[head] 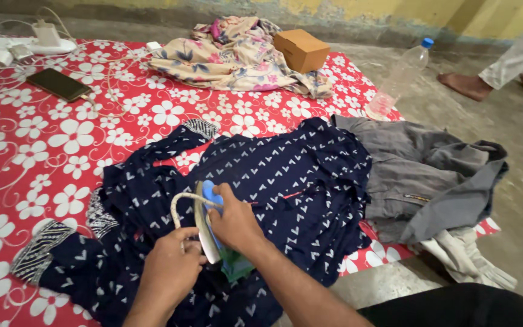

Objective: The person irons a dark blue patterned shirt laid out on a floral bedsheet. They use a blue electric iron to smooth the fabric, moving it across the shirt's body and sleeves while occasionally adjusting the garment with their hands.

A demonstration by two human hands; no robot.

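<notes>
right hand (232,223) wraps shut around the blue handle of an iron (208,225), which stands on a navy dress (261,194) with small white marks. left hand (167,269) sits just beside the iron at its near end, fingers curled down against the dress and iron base, knuckles up; cannot tell whether it grips anything. a pale cord (180,203) loops off the iron's rear over the dress. the dress lies spread and rumpled on a red sheet (43,151) with white flowers, striped cuffs showing on the left side. a grey garment (419,175) lies bunched just right of the dress, touching its edge, with a lighter cloth (467,257) under it hanging off the sheet's corner. at the far side of the sheet lies a crumpled floral cloth (237,54) with a brown box (301,50) resting against it. a dark phone (59,84) lies at far left with a cable in it, near a white power strip (13,45) with plugs. a clear bottle (398,82) with a blue cap stands on the concrete floor (516,157) beside the sheet. another person's bare foot (464,85) and pale trouser leg show at top right, well apart from the hands.
</notes>
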